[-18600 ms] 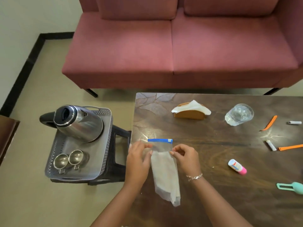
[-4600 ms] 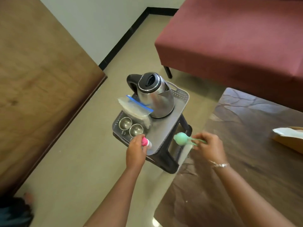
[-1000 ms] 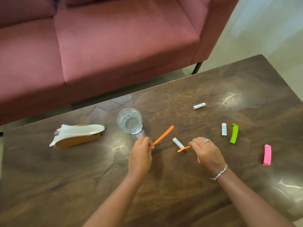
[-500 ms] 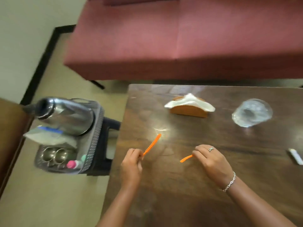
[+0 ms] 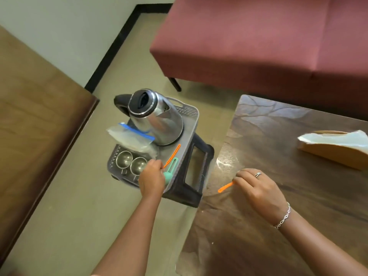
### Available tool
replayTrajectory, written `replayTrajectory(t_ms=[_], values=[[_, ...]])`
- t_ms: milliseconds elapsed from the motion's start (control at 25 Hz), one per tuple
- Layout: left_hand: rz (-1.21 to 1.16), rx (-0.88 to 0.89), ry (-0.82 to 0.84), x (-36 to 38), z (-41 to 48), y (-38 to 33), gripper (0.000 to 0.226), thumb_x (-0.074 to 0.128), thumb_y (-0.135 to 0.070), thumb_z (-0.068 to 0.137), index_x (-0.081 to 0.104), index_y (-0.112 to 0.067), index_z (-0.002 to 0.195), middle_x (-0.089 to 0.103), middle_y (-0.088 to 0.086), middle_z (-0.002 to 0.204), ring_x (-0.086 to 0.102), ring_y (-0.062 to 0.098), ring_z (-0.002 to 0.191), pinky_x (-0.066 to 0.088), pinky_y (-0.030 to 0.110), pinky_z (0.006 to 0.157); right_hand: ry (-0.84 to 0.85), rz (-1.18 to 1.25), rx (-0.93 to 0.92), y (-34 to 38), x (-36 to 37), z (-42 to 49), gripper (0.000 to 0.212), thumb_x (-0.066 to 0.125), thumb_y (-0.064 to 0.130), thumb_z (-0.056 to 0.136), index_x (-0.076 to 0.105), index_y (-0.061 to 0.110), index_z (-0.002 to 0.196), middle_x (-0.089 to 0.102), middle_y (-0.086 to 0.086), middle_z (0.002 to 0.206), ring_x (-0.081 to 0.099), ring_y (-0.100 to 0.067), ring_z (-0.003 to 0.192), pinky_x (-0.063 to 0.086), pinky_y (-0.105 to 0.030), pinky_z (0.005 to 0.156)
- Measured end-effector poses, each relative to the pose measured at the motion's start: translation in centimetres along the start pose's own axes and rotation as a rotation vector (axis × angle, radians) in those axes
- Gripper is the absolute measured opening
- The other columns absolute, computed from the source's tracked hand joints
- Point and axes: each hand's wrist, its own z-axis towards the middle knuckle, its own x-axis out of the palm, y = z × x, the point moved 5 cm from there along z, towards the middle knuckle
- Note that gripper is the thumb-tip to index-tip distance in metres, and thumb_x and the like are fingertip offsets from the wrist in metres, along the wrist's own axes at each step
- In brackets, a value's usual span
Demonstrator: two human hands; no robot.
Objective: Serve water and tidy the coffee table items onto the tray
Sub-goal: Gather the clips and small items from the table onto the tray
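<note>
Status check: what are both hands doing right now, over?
Left hand pinches orange stick over tray. Right hand pinches second orange stick over coffee table. Kettle, cups, bag, green tool already on tray.

Beyond the left-hand fingers (image 5: 156, 163): mirror-polished steel kettle (image 5: 159, 124) with matt black plastic handle; two small shiny steel cups (image 5: 123, 161); crinkled clear plastic zip bag (image 5: 129, 137); matt grey perforated plastic tray (image 5: 187, 112). Pinched in them: smooth orange plastic stick (image 5: 172, 154); a second orange plastic stick (image 5: 225, 187) in the right-hand fingers (image 5: 242, 176). Beneath those: glossy dark wood-grain surface (image 5: 288, 196), reflective. Beyond: matt woven maroon cloth sofa (image 5: 258, 36).
</note>
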Motion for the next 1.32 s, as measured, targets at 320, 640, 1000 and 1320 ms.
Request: replayTrajectory(t_ms=[320, 640, 1000, 1320], values=[[0.315, 0.001, 0.214, 5.2, 5.3, 2.6, 0.025, 0.041, 0.003, 0.088, 0.059, -0.004, 0.104, 0.061, 0.016, 0.112, 0.063, 0.033, 0.098, 0.049, 0.037, 0.079, 0.029, 0.001, -0.097, 2.3, 4.5, 6.6, 0.026, 0.046, 0.000, 0.085, 0.068, 0.002, 0.073, 0.068, -0.010, 0.072, 0.066, -0.029, 0.067, 0.057, -0.032, 0.063], [0.267, 0.110, 0.261, 4.4, 4.0, 2.6, 0.023, 0.040, -0.001, 0.089, 0.059, -0.003, 0.102, 0.058, 0.015, 0.111, 0.063, 0.036, 0.094, 0.049, 0.040, 0.074, 0.126, 0.001, -0.383, 5.0, 10.4, 15.5, 0.022, 0.048, -0.002, 0.084, 0.064, 0.006, 0.071, 0.064, -0.008, 0.069, 0.063, -0.026, 0.066, 0.053, -0.030, 0.065], [-0.098, 0.084, 0.045, 1.3, -1.8, 5.6, 0.017, 0.077, 0.001, 0.064, 0.070, -0.010, 0.075, 0.069, 0.008, 0.073, 0.063, 0.026, 0.049, 0.043, 0.025, 0.038, 0.612, -0.155, -0.563, 8.4, 19.9, 17.5, 0.017, 0.080, 0.012, 0.056, 0.064, 0.017, 0.062, 0.064, 0.003, 0.059, 0.062, -0.019, 0.055, 0.050, -0.021, 0.051], [-0.210, 0.014, 0.006, 1.4, -0.8, 6.6, 0.012, 0.065, 0.002, 0.076, 0.070, -0.003, 0.085, 0.069, 0.014, 0.082, 0.066, 0.029, 0.063, 0.051, 0.032, 0.051, 0.898, -0.168, -0.504, 9.0, 25.3, 15.8, 0.024, 0.042, 0.013, 0.093, 0.059, 0.011, 0.109, 0.060, -0.006, 0.112, 0.054, -0.033, 0.105, 0.045, -0.040, 0.089]])
